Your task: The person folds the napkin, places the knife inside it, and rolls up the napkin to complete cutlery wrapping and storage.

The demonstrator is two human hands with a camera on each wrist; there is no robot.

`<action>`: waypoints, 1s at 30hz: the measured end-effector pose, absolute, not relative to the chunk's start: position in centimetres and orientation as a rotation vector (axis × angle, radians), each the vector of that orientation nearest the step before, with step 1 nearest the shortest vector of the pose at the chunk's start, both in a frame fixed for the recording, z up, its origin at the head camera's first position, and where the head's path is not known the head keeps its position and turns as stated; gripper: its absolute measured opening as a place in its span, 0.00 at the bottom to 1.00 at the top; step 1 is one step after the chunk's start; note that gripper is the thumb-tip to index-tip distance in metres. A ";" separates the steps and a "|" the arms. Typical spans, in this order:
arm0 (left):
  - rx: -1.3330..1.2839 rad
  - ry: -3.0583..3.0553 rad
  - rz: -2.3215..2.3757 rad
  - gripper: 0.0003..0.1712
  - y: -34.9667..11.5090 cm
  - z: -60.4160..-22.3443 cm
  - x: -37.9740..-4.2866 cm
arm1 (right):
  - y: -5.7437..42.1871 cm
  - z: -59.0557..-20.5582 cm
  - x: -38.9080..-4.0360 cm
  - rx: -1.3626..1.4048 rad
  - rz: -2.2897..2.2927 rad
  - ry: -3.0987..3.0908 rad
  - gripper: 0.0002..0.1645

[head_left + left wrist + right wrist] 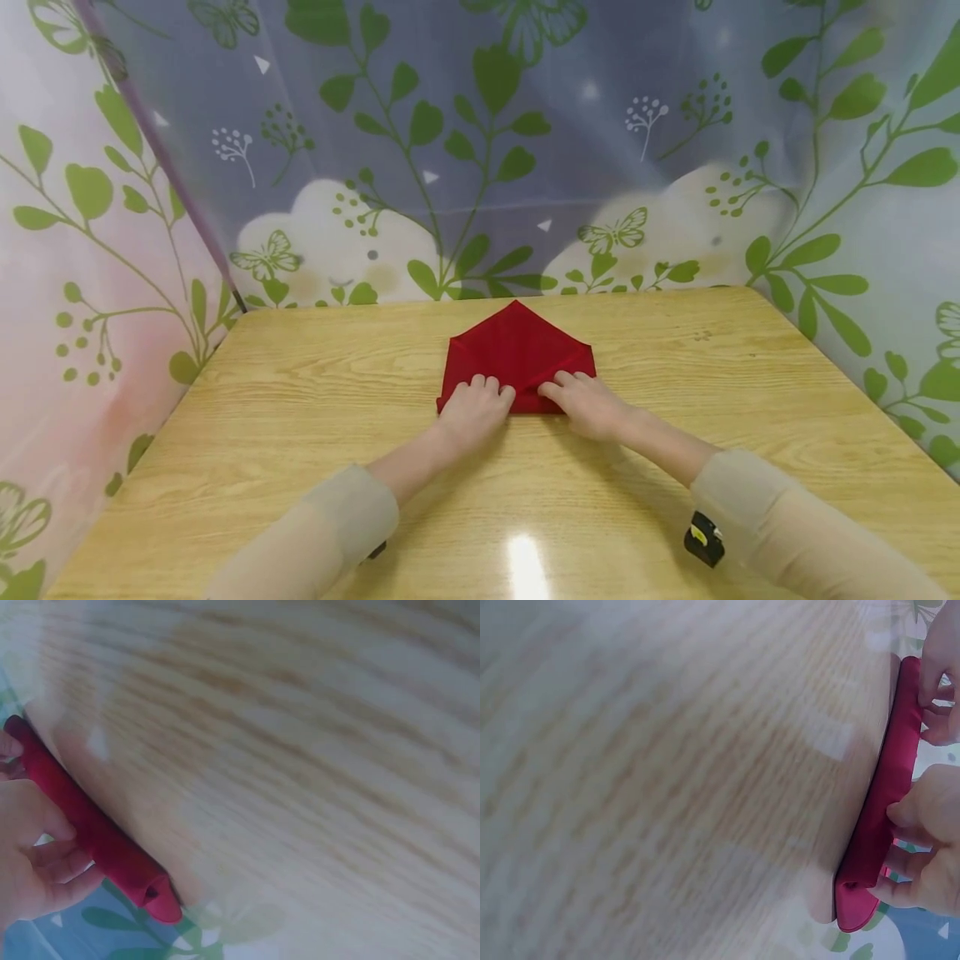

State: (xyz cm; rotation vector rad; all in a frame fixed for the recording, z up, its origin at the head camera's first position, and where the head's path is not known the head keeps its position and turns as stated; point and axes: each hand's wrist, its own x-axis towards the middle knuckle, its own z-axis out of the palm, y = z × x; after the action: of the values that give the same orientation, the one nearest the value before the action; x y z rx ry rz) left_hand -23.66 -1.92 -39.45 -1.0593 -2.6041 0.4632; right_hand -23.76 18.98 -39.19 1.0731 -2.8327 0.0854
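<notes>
A red cloth point(517, 346) lies on the table, its far end coming to a point and its near edge rolled into a tube. My left hand point(476, 408) grips the left part of that roll, fingers over the top and thumb at the near side. On the right part, my right hand point(590, 407) holds the roll the same way. Both wrist views show the rolled edge point(112, 847) from its near side, with an open spiral at its end. In the right wrist view the thumb of my right hand point(934, 836) presses on the roll.
The wooden table point(300, 358) has a light glare near its front. Behind and at both sides hangs a printed curtain point(465, 150) with leaves, butterflies and clouds. A small black device point(703, 539) sits at the right sleeve.
</notes>
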 end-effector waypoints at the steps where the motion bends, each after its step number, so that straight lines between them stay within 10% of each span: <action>1: -1.061 -2.619 0.452 0.11 -1.9 -39.4 -23.7 | 19.0 -39.2 -23.8 1.073 0.104 -2.829 0.24; 30: -1.081 -2.565 0.559 0.06 -2.1 -39.9 -24.3 | 19.0 -40.3 -22.9 0.906 -0.232 -2.639 0.13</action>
State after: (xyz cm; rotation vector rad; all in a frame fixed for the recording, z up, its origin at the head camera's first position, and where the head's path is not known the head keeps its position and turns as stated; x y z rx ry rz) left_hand -24.31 -2.06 -39.86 -1.0812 -2.5655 0.5589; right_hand -22.87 19.02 -40.28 0.9064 -2.6392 -0.2321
